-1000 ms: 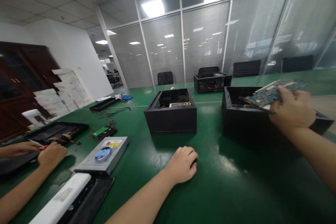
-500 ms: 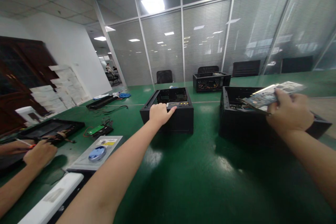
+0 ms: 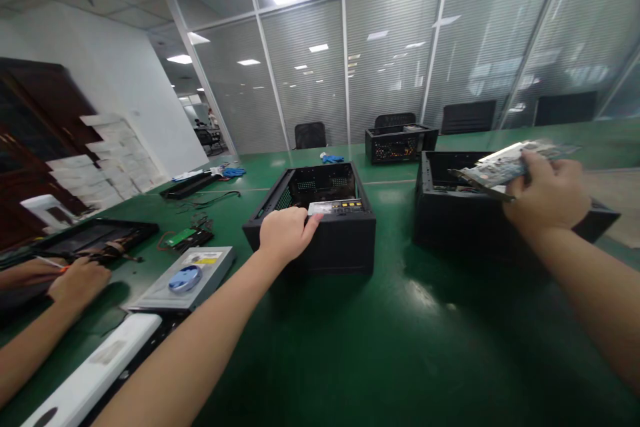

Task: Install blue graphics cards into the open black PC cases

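My left hand (image 3: 284, 235) grips the near edge of a black open-topped computer case (image 3: 345, 240), its fingers over the rim and thumb along the edge. Inside that case, just behind the hand, shows a power supply (image 3: 336, 207) with a pale label. Off to the right, my right hand (image 3: 549, 197) holds a circuit board (image 3: 515, 163) with a shiny metal edge, tilted in the air. Below the board stands a second black computer case (image 3: 460, 220), also open at the top. The board's kind is too blurred to tell.
A third case (image 3: 400, 145) stands farther back. At the left lie an optical drive (image 3: 215, 270) with a roll of tape (image 3: 185, 278) on it, a white bar (image 3: 100, 373) and a green board (image 3: 181, 237). A co-worker's hands (image 3: 80, 287) work over a black panel (image 3: 135, 230).
The left case has come nearer to me with my left hand still on its edge. My right hand keeps the circuit board above the right case, and the view has shifted slightly.
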A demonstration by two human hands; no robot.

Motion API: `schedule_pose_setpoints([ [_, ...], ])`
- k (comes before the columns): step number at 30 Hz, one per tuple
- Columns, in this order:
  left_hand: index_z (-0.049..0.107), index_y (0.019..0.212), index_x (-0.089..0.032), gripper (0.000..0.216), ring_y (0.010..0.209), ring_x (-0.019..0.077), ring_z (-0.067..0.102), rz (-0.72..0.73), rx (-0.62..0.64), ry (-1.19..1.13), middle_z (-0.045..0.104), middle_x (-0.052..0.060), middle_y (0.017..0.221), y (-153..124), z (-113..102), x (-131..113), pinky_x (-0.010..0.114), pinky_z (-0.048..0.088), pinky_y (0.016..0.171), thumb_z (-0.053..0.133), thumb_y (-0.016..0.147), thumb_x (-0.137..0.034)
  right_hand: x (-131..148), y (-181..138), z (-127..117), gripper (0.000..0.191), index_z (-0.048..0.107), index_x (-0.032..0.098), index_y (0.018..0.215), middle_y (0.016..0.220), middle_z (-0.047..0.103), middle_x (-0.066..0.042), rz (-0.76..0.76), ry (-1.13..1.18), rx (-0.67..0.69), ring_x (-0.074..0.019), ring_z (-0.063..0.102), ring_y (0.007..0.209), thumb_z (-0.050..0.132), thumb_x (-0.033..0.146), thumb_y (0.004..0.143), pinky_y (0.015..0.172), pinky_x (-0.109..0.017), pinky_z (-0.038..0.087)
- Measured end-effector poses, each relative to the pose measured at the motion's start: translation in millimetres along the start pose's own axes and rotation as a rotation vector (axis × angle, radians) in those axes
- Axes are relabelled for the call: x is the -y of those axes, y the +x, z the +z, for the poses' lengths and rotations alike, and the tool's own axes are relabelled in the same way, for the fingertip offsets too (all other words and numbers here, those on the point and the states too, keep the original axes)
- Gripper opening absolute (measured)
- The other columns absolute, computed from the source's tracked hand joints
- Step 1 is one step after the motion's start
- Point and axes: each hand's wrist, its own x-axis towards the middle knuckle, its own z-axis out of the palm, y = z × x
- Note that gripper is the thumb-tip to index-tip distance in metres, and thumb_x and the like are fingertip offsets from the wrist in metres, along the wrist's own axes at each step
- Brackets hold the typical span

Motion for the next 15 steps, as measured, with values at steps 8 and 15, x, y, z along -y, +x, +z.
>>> schedule_pose_setpoints([
  [8, 0.070, 0.082, -0.021, 0.057, 0.074, 0.0235, 0.071, 0.285, -0.252, -0.194, 0.077, 0.005, 0.080, -104, -34, 13, 0.041, 0.040, 0.072, 0.034, 0.119, -0.046, -6, 6, -4, 0.070, 0.068, 0.031, 0.168, 0.152, 0.064, -0.021, 0.063, 0.149, 0.045, -0.0410, 0.068, 0.124, 0.057, 0.056, 0.104, 0.096, -0.054, 0.050],
  [15, 0.068, 0.103, -0.027, 0.020, 0.072, 0.0263, 0.068, 0.490, -0.270, -0.511, 0.076, 0.006, 0.083, -175, -56, 36, 0.044, 0.045, 0.072, 0.048, 0.104, -0.029, -9, 20, -28, 0.072, 0.066, 0.017, 0.167, 0.144, 0.068, -0.024, 0.150, 0.558, 0.108, -0.0384, 0.071, 0.123, 0.058, 0.036, 0.097, 0.100, -0.059, 0.057],
])
